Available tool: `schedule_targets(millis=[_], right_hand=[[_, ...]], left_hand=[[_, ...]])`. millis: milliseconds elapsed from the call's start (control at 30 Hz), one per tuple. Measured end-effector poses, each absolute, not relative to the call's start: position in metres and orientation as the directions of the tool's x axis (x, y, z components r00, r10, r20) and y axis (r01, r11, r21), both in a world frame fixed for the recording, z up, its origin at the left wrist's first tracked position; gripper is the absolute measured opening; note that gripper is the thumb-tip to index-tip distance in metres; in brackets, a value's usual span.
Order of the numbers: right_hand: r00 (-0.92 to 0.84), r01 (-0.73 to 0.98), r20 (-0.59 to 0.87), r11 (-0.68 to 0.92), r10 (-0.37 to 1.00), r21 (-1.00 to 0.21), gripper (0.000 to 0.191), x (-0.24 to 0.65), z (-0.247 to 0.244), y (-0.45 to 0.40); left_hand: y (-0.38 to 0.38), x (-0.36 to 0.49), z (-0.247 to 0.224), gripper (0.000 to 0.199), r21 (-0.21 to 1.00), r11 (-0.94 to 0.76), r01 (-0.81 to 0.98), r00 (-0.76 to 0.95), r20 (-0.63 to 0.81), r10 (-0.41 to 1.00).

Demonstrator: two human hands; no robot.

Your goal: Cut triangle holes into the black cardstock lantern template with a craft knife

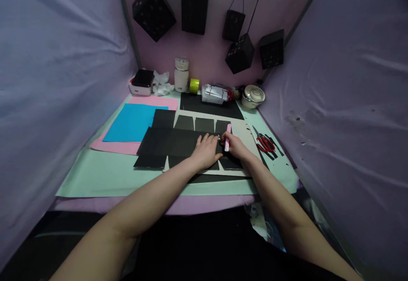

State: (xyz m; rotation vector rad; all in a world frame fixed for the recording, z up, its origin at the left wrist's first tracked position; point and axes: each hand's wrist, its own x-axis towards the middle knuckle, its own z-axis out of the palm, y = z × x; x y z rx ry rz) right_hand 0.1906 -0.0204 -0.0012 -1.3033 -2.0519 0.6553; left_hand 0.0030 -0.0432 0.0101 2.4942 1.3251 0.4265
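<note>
A black card sheet (172, 141) with slit flaps along its long edges lies flat on the table. My left hand (206, 150) rests flat on it, fingers stretched out and slightly apart. Just to the right, my right hand (234, 145) is closed around a pink utility knife (228, 138), held over the right part of the card. The knife's tip is hidden by the fingers. Small light cut-outs or bits (219, 136) show between the two hands. Under the card lies a pale board (244, 134), with more black card below it.
Red-handled scissors (265, 143) and black paper strips lie at the right. Blue paper (130, 121) and pink paper (98, 143) are at the left. Along the back stand a white bottle (181, 77), yellow tape (194, 86) and a lidded pot (253, 97). Black boxes (195, 7) hang above.
</note>
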Motion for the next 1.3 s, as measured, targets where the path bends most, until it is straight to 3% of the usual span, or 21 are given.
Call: schedule_targets(millis=[133,267,400,500,667,767,967,1167,1300], right_hand=[[-0.294,0.669,0.270,0.399,0.917,-0.627,0.017,0.183,-0.002,-0.020],[-0.075,0.554,0.384,0.359,0.920,-0.751,0.011,0.184,-0.007,-0.016],[0.053,0.443,0.348,0.290,0.936,-0.848,0.016,0.196,-0.011,-0.016],[0.080,0.440,0.368,0.298,0.926,-0.847,0.016,0.204,-0.010,-0.019],[0.314,0.511,0.506,0.306,0.804,-0.803,0.012,0.209,-0.005,-0.022],[0.256,0.458,0.465,0.318,0.847,-0.830,0.014,0.207,-0.003,-0.024],[-0.133,0.442,0.348,0.369,0.928,-0.817,0.019,0.195,-0.002,-0.032],[-0.083,0.353,0.360,0.365,0.929,-0.862,0.021,0.193,0.003,-0.037],[-0.127,0.432,0.350,0.369,0.928,-0.823,0.019,0.193,0.005,-0.036]], left_hand=[[-0.043,0.003,0.011,0.063,0.374,-0.534,0.758,0.534,0.114,0.838],[-0.044,0.003,0.013,0.065,0.381,-0.534,0.755,0.533,0.117,0.838],[-0.044,0.003,0.014,0.065,0.387,-0.529,0.755,0.532,0.109,0.840],[-0.043,0.003,0.014,0.065,0.379,-0.530,0.758,0.532,0.110,0.840],[-0.042,0.003,0.012,0.063,0.369,-0.534,0.761,0.538,0.101,0.837],[-0.042,0.003,0.013,0.063,0.361,-0.535,0.764,0.538,0.100,0.837],[-0.043,0.003,0.013,0.066,0.364,-0.537,0.762,0.540,0.102,0.836],[-0.043,0.003,0.013,0.066,0.366,-0.535,0.762,0.538,0.101,0.837],[-0.043,0.003,0.013,0.066,0.364,-0.539,0.760,0.541,0.106,0.834]])
